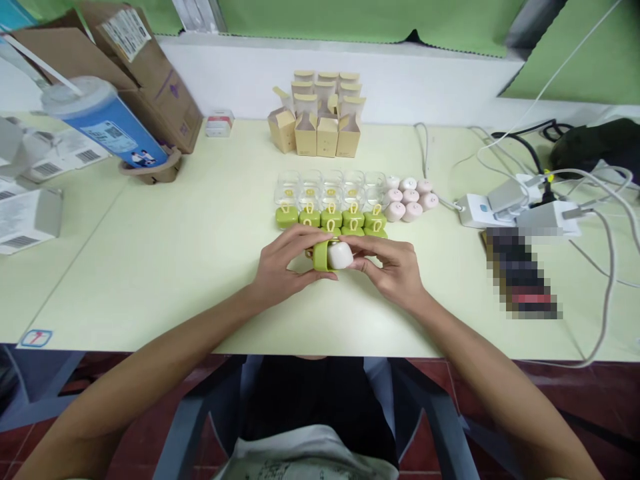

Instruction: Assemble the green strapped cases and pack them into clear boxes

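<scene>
Pinching a green cover (320, 256) between thumb and fingers, the left hand (280, 263) holds it on its side with the opening toward the right hand (395, 267), whose grip is closed on a white rounded piece (341, 255). That piece sits partly inside the cover, above the worktop (175, 267) near its front edge. Just beyond the hands stand more green covers (331, 218) in rows, each visible one with a pale yellow loop on top; some are partly hidden by the fingers. Behind these are clear plastic cases (311, 181), and touching their right end is a cluster of pale pink and white rounded pieces (410, 196). Further back, near the wall, small open cardboard boxes (327, 137) stand packed together. To the left, a blue cup (117, 130) with a straw leans in a cardboard holder (167, 171); well to the right lie white chargers (547, 220) and cables (610, 253)
</scene>
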Tool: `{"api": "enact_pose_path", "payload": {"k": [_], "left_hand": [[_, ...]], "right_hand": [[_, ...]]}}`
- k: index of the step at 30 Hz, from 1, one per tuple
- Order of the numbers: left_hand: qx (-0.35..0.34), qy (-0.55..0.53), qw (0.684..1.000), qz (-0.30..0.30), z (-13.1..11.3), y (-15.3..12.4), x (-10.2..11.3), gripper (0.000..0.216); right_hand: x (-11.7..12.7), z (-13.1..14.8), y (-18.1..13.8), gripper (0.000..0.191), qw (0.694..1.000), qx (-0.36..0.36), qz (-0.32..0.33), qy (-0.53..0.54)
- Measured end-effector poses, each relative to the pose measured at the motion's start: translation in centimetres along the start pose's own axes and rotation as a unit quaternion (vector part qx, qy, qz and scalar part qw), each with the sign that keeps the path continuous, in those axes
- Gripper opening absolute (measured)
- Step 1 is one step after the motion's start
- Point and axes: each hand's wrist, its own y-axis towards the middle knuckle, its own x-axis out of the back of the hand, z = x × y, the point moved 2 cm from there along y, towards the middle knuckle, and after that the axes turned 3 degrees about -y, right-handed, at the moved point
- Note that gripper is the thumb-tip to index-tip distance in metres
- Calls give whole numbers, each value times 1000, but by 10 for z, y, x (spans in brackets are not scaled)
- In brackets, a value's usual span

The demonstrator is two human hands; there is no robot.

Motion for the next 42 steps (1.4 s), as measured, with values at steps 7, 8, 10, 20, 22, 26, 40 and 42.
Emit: {"api": "enact_pose_path", "payload": {"k": [7, 8, 10, 20, 22, 26, 40, 42], "left_hand": [[22, -21, 999, -15, -1, -1, -4, 64], [35, -26, 999, -6, 0, -2, -4, 63], [74, -65, 995, 20, 3, -2, -4, 65], [232, -356, 898, 113, 12, -1, -8, 75], [218, -322, 915, 106, 8, 0, -7, 63], [136, -202, 967, 75, -4, 4, -1, 47], [128, -95, 987, 34, -18, 4, -5, 25], [131, -88, 987, 37, -19, 6, -6, 26]], "right_hand": [[-11, -4, -8, 32, 998, -50, -23, 38], [-12, -5, -8, 34, 997, -63, -16, 44], [-11, -5, -8, 41, 997, -66, 3, 43], [-1, 5, -4, 42, 990, 105, 59, -69], [-1, 7, -4, 42, 988, 120, 40, -90], [-2, 10, -5, 41, 978, 150, 9, -143], [-17, 13, -9, 36, 979, 123, -26, -163], [-18, 13, -10, 35, 978, 115, -38, -167]]}}
